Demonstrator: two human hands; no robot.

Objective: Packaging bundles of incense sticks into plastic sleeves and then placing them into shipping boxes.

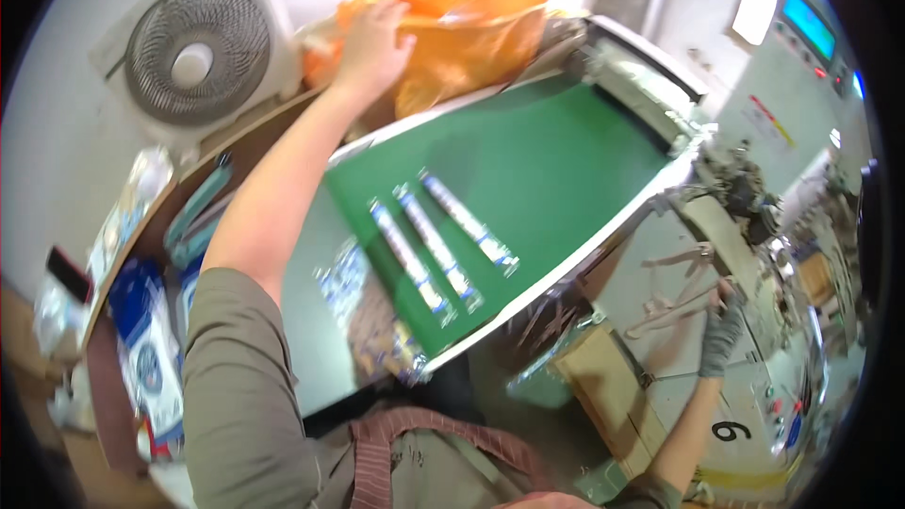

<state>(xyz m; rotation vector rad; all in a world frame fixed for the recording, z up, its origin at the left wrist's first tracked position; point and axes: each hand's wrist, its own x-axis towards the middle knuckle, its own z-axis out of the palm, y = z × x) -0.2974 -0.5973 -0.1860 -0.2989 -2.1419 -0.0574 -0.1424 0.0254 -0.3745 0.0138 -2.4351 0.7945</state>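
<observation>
My left hand (372, 52), bare, reaches across the belt's far left edge to an orange plastic bag (467, 42). Its thumb stands apart from the fingers, and it appears to hold nothing. Off to the right, my right hand (721, 335) wears a grey fingerless glove. Its fingers are closed around the end of a looped brownish strip (671, 319) beside the machine. Three long, slim clear-wrapped packets (436, 247) lie side by side on the green conveyor belt (547, 155). Nearer me, a patterned clear film packet (372, 311) lies across the belt's end plate.
A grey fan (198, 52) stands at the back left. Along the left, a brown carton (113, 396) holds blue-and-white packages (151, 358). A cardboard box (608, 386) sits below the belt's right side. Machine parts (754, 198) and a panel with a blue screen (809, 26) rise at right.
</observation>
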